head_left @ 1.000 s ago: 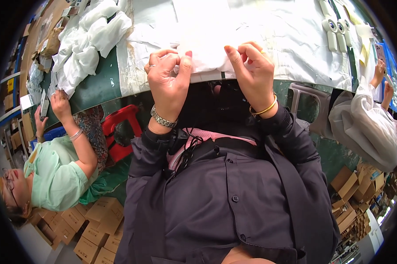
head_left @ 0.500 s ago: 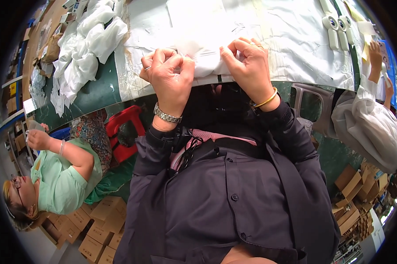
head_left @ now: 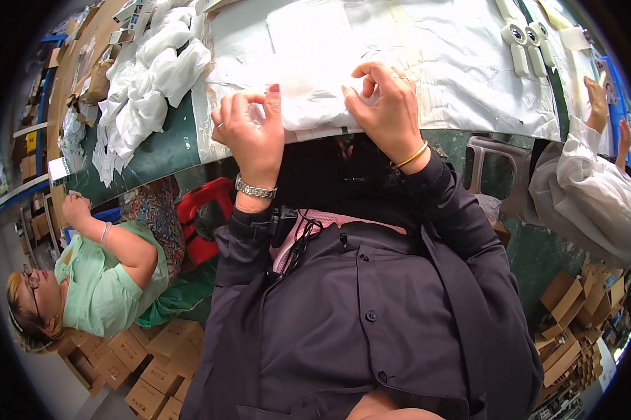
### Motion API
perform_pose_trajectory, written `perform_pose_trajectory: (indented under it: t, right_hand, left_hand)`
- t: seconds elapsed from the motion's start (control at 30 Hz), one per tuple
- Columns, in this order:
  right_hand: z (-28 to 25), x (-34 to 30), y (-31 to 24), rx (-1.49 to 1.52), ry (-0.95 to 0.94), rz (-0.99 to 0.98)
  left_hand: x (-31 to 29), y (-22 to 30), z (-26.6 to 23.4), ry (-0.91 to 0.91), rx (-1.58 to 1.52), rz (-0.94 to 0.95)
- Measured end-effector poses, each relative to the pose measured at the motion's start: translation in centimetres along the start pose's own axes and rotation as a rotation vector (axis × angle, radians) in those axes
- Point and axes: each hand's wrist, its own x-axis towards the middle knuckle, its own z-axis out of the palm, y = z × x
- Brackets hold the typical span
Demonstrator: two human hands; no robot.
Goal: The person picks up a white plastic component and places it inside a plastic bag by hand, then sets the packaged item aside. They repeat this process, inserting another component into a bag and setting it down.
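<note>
My left hand (head_left: 249, 133) and my right hand (head_left: 384, 105) both rest at the near edge of a clear plastic bag with a white folded item inside (head_left: 315, 91), lying on the table. Fingers of each hand pinch the bag's near edge, thumbs up. The left wrist wears a metal watch, the right a gold bangle. The bag lies on a large white sheet (head_left: 434, 49) spread over the green table (head_left: 161, 150).
A heap of white bagged items (head_left: 147, 84) lies at the left of the table. White handheld devices (head_left: 522, 42) lie at the far right. A person in a green top (head_left: 102, 280) sits to my left, a person in white (head_left: 588, 189) to my right. Cardboard boxes (head_left: 147, 364) cover the floor.
Both hands have shifted slightly up and apart along the bag's near edge, fingers lifting. The person on the left has lowered an arm.
</note>
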Motion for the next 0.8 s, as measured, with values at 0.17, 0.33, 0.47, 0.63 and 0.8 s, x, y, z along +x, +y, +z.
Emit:
perform_pose_trajectory:
  t: [0.17, 0.33, 0.47, 0.63, 0.8]
  right_hand:
    - [0.0, -0.3, 0.0, -0.034, 0.048, -0.038]
    - [0.4, -0.1, 0.3, -0.085, 0.098, -0.117]
    - [0.1, -0.5, 0.4, -0.127, 0.062, -0.164]
    - [0.1, -0.6, -0.2, -0.089, 0.026, -0.129]
    - [-0.1, -0.6, 0.2, -0.143, -0.007, -0.118]
  left_hand:
    - [-0.1, 2.3, -0.5, -0.057, 0.193, 0.164]
    - [-0.4, 4.2, 1.5, -0.199, 0.265, 0.157]
    - [-0.4, 6.4, 1.4, -0.303, 0.269, 0.095]
    - [-0.5, 6.3, 1.6, -0.331, 0.015, 0.079]
    - [-0.3, 6.4, 2.1, -0.322, -0.174, 0.09]
